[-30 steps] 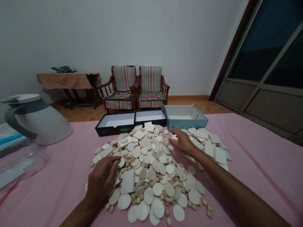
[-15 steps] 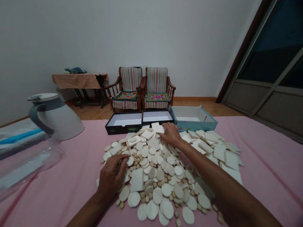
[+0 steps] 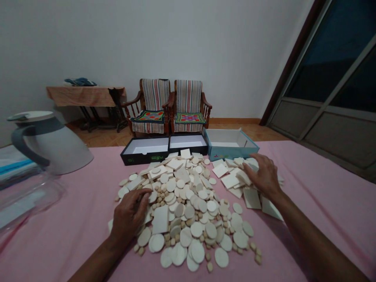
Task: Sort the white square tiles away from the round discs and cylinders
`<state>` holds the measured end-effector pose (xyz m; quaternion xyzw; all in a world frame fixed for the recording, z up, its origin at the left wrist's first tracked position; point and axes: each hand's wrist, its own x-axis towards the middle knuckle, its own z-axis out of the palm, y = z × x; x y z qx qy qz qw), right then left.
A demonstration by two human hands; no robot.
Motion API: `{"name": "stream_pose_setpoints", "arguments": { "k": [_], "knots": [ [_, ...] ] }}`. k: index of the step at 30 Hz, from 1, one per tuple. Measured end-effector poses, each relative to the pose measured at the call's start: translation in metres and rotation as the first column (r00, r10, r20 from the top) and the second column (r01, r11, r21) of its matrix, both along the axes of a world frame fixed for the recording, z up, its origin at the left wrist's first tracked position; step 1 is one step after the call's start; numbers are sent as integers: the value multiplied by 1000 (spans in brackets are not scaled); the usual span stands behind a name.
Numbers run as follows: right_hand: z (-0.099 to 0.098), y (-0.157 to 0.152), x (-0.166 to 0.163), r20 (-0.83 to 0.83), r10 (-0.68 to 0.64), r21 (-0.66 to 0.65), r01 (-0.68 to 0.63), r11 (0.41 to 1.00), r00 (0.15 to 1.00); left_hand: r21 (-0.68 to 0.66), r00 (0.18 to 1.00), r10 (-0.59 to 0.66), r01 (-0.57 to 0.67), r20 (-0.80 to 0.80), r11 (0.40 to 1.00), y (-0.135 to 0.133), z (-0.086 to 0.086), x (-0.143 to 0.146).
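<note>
A heap of pale wooden pieces spreads over the pink cloth: round discs [image 3: 197, 250], small cubes [image 3: 209, 267] and square tiles [image 3: 160, 220]. My left hand [image 3: 129, 213] rests at the heap's left side with fingers curled; its fingertips are beside a wooden disc [image 3: 152, 197], and whatever they hold is hidden. Over a separate pile of square tiles [image 3: 252, 198] on the right is my right hand [image 3: 264, 176]. A pale wooden tile [image 3: 253, 164] shows between its thumb and forefinger, its outline partly covered.
Behind the heap stand two black-sided boxes [image 3: 145, 158] with white insides and a light blue box [image 3: 233, 153]. A grey-white jug [image 3: 67, 152] and a clear plastic package [image 3: 29, 203] are on the left. Two wooden armchairs [image 3: 188, 96] stand beyond the pink cloth [image 3: 317, 188].
My right hand has moved right, from the back of the heap to the pile of square tiles. My left hand stays at the heap's left side. The view has shifted slightly.
</note>
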<state>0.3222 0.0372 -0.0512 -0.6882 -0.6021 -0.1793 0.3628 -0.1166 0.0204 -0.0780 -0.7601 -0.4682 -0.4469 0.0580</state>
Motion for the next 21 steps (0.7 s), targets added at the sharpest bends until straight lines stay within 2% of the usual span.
{"name": "stream_pose_setpoints", "arguments": {
  "k": [1,3,5,7,10,13,15,17,19,21],
  "knots": [
    [1,3,-13,-19,97,-9,-97,995,995,-2,1000,2,-2,-1,1000,0,0,0],
    [3,9,-49,-76,316,-53,-320,946,946,-10,1000,4,-4,0,1000,-1,0,0],
    [5,15,-91,-145,503,-110,-519,848,852,-23,1000,6,-6,5,1000,-2,0,-1],
    [8,22,-130,-199,579,-174,-610,773,791,-43,1000,11,-10,15,999,-3,1,-1],
    [12,30,-173,-187,511,-313,-544,779,839,-72,999,18,-16,27,997,-4,2,0],
    [13,35,-196,-161,418,-388,-446,806,894,-81,1000,13,-11,28,997,-4,3,0],
    [12,36,-199,-199,431,-344,-474,810,880,-79,1000,8,-6,30,997,-4,3,0],
    [12,34,-192,-273,466,-239,-529,814,841,-68,999,6,-4,33,998,-4,3,0],
    [14,31,-172,-356,466,-130,-537,834,810,-57,1000,6,-5,29,998,-4,2,0],
    [16,28,-138,-428,416,-61,-485,873,802,-48,1000,7,-6,17,999,-4,1,0]
  ]
}}
